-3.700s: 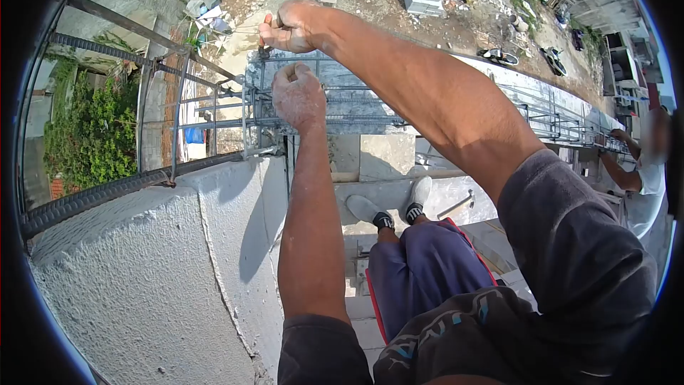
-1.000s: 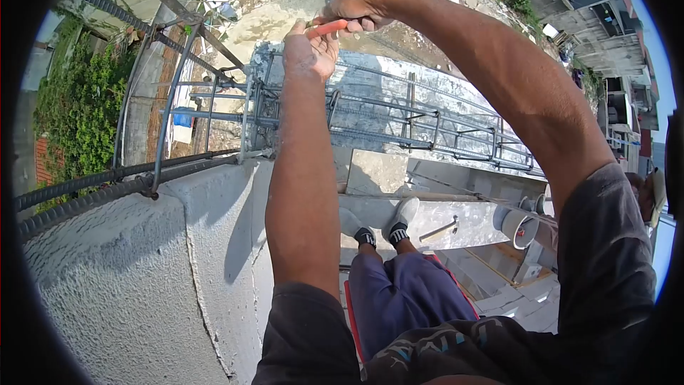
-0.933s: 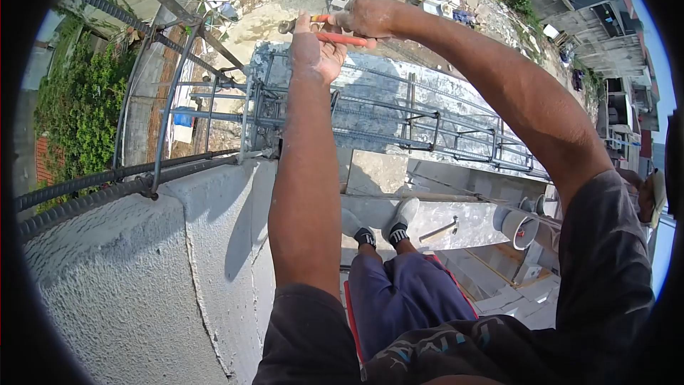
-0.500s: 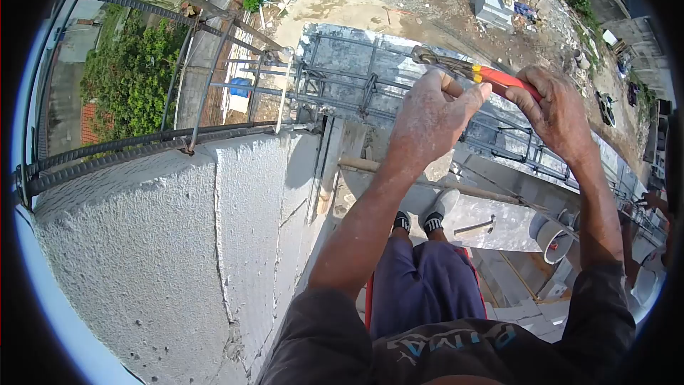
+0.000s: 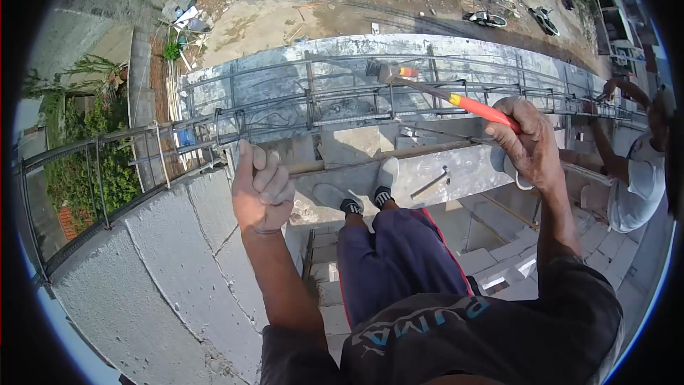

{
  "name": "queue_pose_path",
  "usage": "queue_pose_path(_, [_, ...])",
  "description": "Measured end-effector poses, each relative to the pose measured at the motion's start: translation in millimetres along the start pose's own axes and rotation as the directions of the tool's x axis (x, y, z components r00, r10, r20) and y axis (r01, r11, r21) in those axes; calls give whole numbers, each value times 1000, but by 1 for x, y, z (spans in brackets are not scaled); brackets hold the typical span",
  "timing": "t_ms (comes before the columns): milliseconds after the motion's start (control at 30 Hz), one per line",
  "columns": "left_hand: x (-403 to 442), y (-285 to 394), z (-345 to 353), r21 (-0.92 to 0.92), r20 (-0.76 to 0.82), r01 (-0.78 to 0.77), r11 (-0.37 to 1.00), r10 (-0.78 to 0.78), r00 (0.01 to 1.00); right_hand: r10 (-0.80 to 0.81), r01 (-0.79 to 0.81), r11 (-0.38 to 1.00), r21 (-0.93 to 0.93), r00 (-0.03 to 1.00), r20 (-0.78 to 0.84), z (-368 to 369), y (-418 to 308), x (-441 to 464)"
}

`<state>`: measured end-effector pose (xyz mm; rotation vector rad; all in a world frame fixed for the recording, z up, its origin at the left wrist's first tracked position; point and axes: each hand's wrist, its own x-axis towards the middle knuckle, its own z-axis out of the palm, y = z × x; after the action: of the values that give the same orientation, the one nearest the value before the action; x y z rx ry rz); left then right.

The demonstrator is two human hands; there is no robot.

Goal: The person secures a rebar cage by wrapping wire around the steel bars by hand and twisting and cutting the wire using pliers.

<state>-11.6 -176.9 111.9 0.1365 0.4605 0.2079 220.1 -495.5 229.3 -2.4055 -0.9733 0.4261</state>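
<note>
My right hand (image 5: pixel 534 146) is wrapped round one red and yellow handle of a pair of pincers (image 5: pixel 481 110). The pincers' dark head points left above the rebar cage (image 5: pixel 310 100), with a second orange and yellow grip showing close beside it. I cannot tell whether the head touches a bar. Lower and to the left, my left hand (image 5: pixel 265 189) is raised with its fingers curled in, apart from the pincers. Whatever those fingers hold, if anything, is hidden. The cage lies along a grey formwork board (image 5: pixel 356 46).
A hammer (image 5: pixel 431 182) lies on the plank (image 5: pixel 470 171) near my feet. Light block wall (image 5: pixel 157 264) rises at lower left, edged by steel bars. Another person (image 5: pixel 638 178) reaches toward the cage at right. Far below lies the ground, with rubble and motorbikes (image 5: pixel 486 19).
My left hand has come away from the pincers, moving left and down. The pincers' handles have spread apart in my right hand. The view has swung to the right.
</note>
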Motion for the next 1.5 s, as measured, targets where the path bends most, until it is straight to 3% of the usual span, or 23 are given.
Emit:
queue_pose_path(33, [-9,-1,5,-53,-17,-111,992,110,994,43,-43,999,-10,999,-20,-6,12,-12])
queue_pose_path(100, [-21,-6,15,-49,-101,-193,980,187,977,134,-131,984,124,991,-12,-18,30,-32])
queue_pose_path(200, [-30,-37,22,432,-410,-236,870,423,808,283,-228,894,385,955,-92,-33,48,-70])
queue_pose_path(267, [-43,-58,15,524,-491,-82,848,379,784,286,-85,795,601,926,-248,-46,54,-95])
queue_pose_path(333, [-53,-76,9,571,-562,50,819,346,751,282,176,558,811,879,-385,-43,62,-124])
queue_pose_path(433, [-70,-111,5,600,-634,206,773,304,711,196,250,551,796,889,-414,-63,51,-133])
queue_pose_path(500, [-74,-132,6,634,-633,256,730,301,713,237,280,540,794,855,-462,-77,28,-127])
queue_pose_path(533, [-77,-140,12,644,-631,285,710,283,723,216,371,497,785,823,-526,-82,26,-123])
queue_pose_path(600, [-80,-149,24,669,-620,324,669,262,739,334,308,402,862,828,-451,-74,45,-127])
queue_pose_path(667, [-87,-152,32,691,-598,320,648,264,757,514,129,455,881,770,-378,-64,51,-117])
queue_pose_path(800, [-103,-148,43,736,-547,249,630,336,766,603,34,575,818,658,-451,-38,85,-95])
queue_pose_path(900, [-114,-148,61,766,-499,178,617,398,770,620,-110,615,781,680,-392,-34,103,-71])
queue_pose_path(1000, [-121,-150,79,787,-444,92,609,457,770,506,-236,791,565,770,-388,-4,143,-51])
queue_pose_path(1033, [-122,-151,82,792,-424,65,608,470,774,557,-357,761,542,788,-262,5,152,-45])
queue_pose_path(1133, [-130,-156,96,774,-405,9,633,484,776,530,-485,841,240,827,-188,30,172,-36])
queue_pose_path(1167, [-131,-158,101,763,-404,-7,646,486,775,476,-455,880,137,840,-262,40,175,-34])
queue_pose_path(1267, [-132,-164,110,755,-402,0,656,463,790,455,-469,883,9,853,-257,64,189,-23])
queue_pose_path(1300, [-132,-166,114,758,-400,4,652,459,793,534,-532,845,62,830,-159,57,182,-25])
queue_pose_path(1400, [-133,-171,115,769,-370,-22,639,473,800,402,-414,909,-51,902,-160,58,171,-28])
queue_pose_path(1500, [-131,-173,113,765,-314,-86,638,487,815,361,-363,932,9,923,-135,69,173,-37])
